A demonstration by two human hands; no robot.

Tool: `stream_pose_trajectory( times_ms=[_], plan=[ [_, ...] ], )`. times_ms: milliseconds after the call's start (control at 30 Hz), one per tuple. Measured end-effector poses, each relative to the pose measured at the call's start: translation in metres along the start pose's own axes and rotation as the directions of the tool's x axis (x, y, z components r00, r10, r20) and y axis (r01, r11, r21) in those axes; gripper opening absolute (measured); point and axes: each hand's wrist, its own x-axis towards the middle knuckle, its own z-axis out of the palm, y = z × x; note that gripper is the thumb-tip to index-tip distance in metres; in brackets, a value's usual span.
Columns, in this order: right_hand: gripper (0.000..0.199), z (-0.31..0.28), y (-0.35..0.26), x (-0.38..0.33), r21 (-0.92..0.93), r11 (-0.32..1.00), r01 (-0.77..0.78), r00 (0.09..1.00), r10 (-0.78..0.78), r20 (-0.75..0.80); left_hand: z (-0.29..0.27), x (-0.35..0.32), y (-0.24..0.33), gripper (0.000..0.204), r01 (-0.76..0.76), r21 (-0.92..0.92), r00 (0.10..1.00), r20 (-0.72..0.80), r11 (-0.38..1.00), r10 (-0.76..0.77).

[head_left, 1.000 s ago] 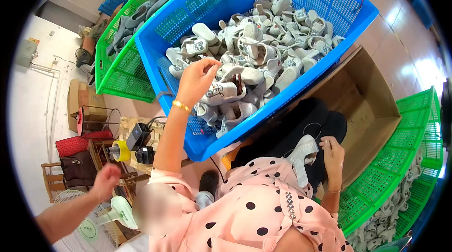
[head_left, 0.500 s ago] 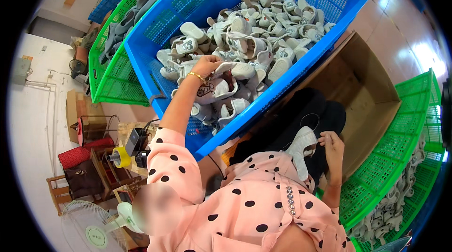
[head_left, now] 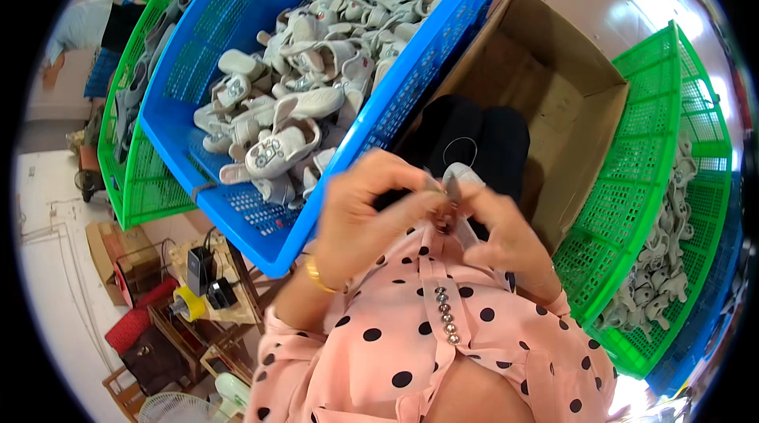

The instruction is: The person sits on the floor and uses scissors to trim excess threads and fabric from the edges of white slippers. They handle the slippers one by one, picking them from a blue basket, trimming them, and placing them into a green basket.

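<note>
My left hand (head_left: 368, 213), with a gold bracelet at its wrist, is in front of my chest. Its fingertips are pinched together on something small that I cannot make out. Facing it, my right hand (head_left: 502, 237) has its fingers curled in at the same spot. A small dark, pointed piece (head_left: 452, 190) shows between the fingertips; its kind is unclear. Just behind them a pale shoe (head_left: 463, 174) lies over my lap, mostly covered by the hands. A larger pale shoe with a printed toe (head_left: 273, 156) tops the near end of the pile in the blue basket (head_left: 273, 263).
Beyond my knees stands an open cardboard box (head_left: 581, 91). Green baskets (head_left: 613, 253) with pale shoes are at right; another green basket (head_left: 150, 186) with grey shoes stands at left. A wooden stand (head_left: 237, 308) holds a yellow tape roll (head_left: 188, 304). A fan (head_left: 178, 407) is at lower left.
My left hand has left the shoe pile and come to my chest, meeting the right hand, which moved left. The shoe it touched lies on the pile. The whole view has shifted.
</note>
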Motion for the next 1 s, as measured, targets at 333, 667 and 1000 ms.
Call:
stream_pose_trajectory(
  times_ms=[333,667,1000],
  plan=[
    [0.017,-0.013,0.094,-0.077,0.412,0.888,-0.206,0.701,0.428,-0.571,0.054,-0.002,0.0,0.012,0.289,-0.506,0.8,0.594,0.813,0.085],
    [0.034,0.014,0.137,-0.08,0.16,0.839,-0.52,0.561,0.477,-0.677,0.063,-0.005,0.018,0.013,0.056,-0.866,0.466,0.463,0.497,0.754],
    [0.025,0.023,0.132,-0.053,0.747,0.605,-0.277,0.58,0.725,-0.372,0.085,-0.021,-0.131,0.02,0.21,0.083,0.958,0.182,0.974,-0.222]
  ],
)
